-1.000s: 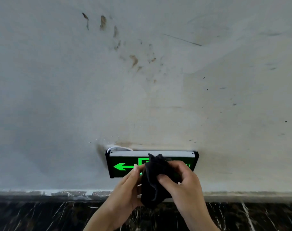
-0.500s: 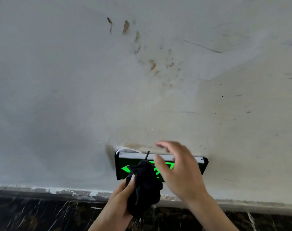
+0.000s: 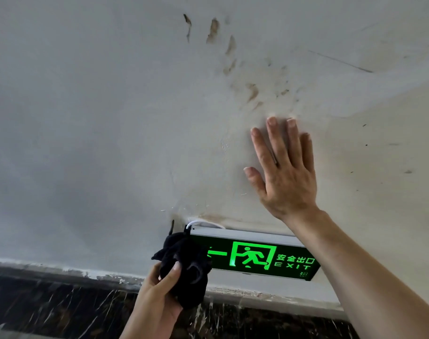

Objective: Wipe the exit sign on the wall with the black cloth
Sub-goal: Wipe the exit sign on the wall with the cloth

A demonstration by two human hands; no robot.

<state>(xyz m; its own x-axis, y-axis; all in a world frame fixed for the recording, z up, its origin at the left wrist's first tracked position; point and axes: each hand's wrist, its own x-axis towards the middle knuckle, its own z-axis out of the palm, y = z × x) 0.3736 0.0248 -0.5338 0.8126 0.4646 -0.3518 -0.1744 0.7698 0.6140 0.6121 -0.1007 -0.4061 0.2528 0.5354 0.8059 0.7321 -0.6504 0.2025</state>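
Note:
The exit sign [image 3: 260, 258] is a black box with a silver top edge, a lit green arrow, a running figure and the word EXIT, fixed low on the wall. My left hand [image 3: 157, 304] grips a bunched black cloth [image 3: 184, 267], which covers the sign's left end and hides most of the arrow. My right hand [image 3: 284, 172] lies flat on the wall above the sign's right half, fingers spread, holding nothing. My right forearm crosses in front of the sign's right end.
The pale wall [image 3: 86, 118] carries brown smears [image 3: 233, 57] above my right hand. A dark marble skirting [image 3: 49, 307] with white veins runs below the sign. A white cable [image 3: 203, 222] loops out at the sign's top left corner.
My right hand let go of the cloth and rose to press flat on the wall above the sign. My left hand carried the cloth to the sign's left end.

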